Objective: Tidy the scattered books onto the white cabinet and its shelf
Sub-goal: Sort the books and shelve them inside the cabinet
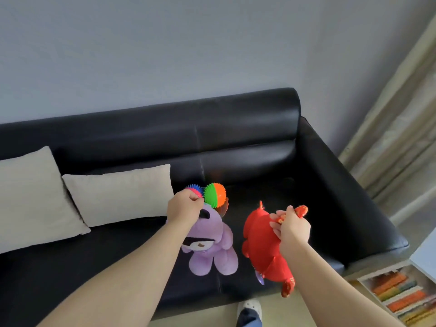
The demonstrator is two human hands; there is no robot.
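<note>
Soft, even daylight comes from about 3 o'clock, where the pale curtain (401, 142) is brightest. The wall (165, 43) is a flat, cool grey without hard shadows. The black sofa (236, 128) shows long pale sheens along its backrest roll and the arm at 3 o'clock, while its seat sinks into near-black. The spiky balls (214, 194) gripped by the left hand (185, 206) look oversaturated. The red plush toy (259, 237) held by the right hand (293, 228) smears at its lower end. At 5 o'clock the books (398, 293) blur into streaks. Wide-angle distortion bows the sofa back and tilts the curtain.
</note>
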